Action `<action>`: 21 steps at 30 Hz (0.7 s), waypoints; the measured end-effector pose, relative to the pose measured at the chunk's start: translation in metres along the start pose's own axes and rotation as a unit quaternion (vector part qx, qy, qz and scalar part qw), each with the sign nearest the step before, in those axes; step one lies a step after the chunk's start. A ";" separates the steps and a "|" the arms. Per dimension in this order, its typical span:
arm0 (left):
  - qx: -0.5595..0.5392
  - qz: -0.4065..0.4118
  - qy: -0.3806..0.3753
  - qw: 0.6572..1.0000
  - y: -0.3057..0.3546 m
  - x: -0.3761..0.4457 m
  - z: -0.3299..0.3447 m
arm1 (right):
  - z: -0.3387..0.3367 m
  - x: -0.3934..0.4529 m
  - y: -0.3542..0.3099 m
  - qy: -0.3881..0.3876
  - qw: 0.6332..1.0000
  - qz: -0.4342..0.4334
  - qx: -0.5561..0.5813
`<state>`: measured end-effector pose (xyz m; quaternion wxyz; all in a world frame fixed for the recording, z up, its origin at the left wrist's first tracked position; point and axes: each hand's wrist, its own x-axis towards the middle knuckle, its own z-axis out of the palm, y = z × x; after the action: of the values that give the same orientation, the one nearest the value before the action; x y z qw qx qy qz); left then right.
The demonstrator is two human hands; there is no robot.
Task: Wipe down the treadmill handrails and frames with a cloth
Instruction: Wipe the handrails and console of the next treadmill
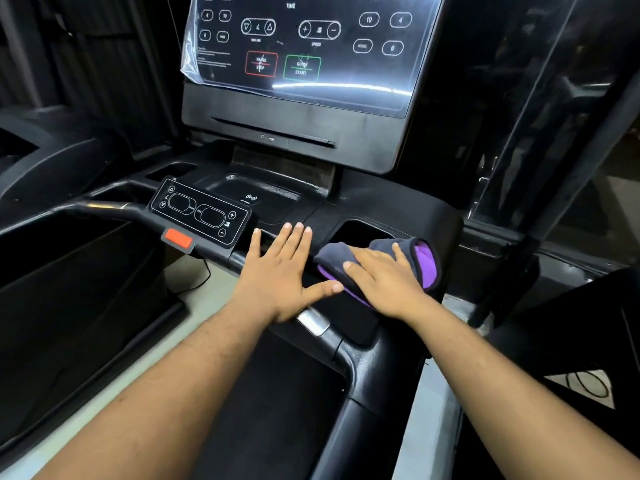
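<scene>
A folded grey and purple cloth [424, 259] lies on the black treadmill frame [405, 209] beside a cup recess, at the right of the console deck. My right hand [384, 280] presses flat on the cloth with straight fingers. Just left of it, my left hand [282, 270] rests flat on the frame with fingers spread, its thumb close to the cloth. The black handrail [360, 372] with a silver grip sensor [313, 322] curves down toward me beneath both wrists.
A small control panel [199, 211] with an orange stop tab [178, 239] sits left of my hands. The big touch console [301, 46], covered in plastic film, stands upright behind. Another treadmill's dark frame [540, 168] stands close on the right. A black cable [197, 282] hangs below.
</scene>
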<state>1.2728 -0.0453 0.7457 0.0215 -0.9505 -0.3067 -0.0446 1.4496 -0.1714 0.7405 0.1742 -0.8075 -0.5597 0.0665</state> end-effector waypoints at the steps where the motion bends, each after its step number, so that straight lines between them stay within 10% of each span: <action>1: 0.002 0.000 -0.001 1.000 0.000 0.000 0.001 | -0.003 0.002 -0.002 -0.015 1.000 -0.017 0.008; 13: -0.003 -0.002 -0.003 1.000 0.000 -0.004 -0.003 | -0.022 0.049 0.021 -0.084 0.987 -0.065 -0.122; 21: -0.021 0.002 0.016 1.000 -0.001 -0.001 0.001 | -0.003 0.013 0.015 0.005 0.992 -0.071 -0.101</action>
<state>1.2715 -0.0447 0.7443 0.0065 -0.9506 -0.3032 -0.0661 1.4682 -0.1644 0.7394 0.0984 -0.7792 -0.6190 -0.0071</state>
